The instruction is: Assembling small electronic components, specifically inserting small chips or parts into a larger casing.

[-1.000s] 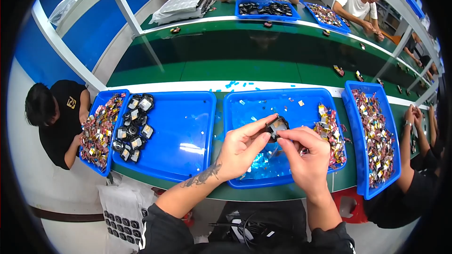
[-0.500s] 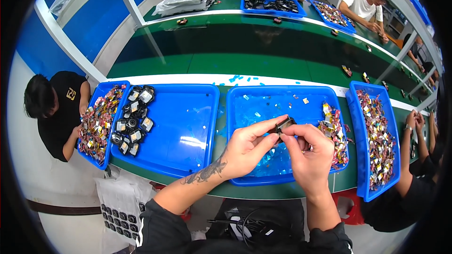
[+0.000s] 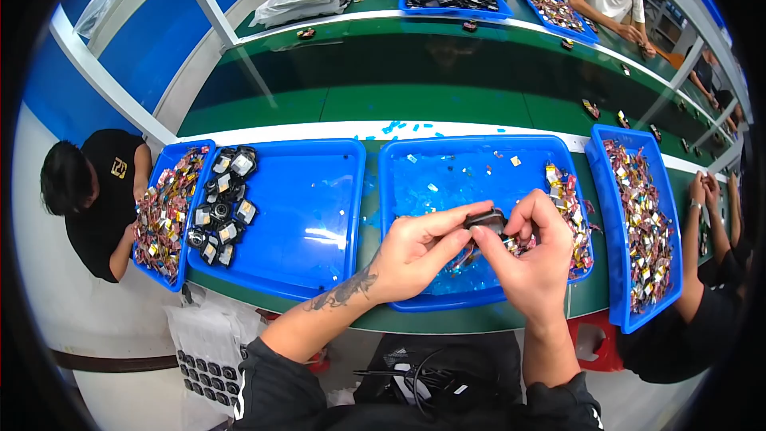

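**Both hands pinch a small black part over the blue tray**

Broadly, the green counter (image 3: 447,104) stretches away beyond the hands, with a white strip along its near edge. Directly beneath the hands lies a blue tray (image 3: 447,179), its floor dotted with small scraps, and a heap of red and yellow small parts (image 3: 570,207) sits against its wall just right of the right hand. To the left of the left hand is a second blue tray (image 3: 307,215), mostly bare, with a cluster of black and silver pieces (image 3: 223,203) at its far left end. Well to the right of the right hand, a narrower blue tray (image 3: 618,271) holds more red and yellow parts. The left hand (image 3: 411,259) is closed in a pinch, thumb and fingers gripping the small black part (image 3: 485,219) from its left side. The right hand (image 3: 531,259) is closed on the same part from the right, fingers curled over it. The part sits between the two hands, held above the tray.
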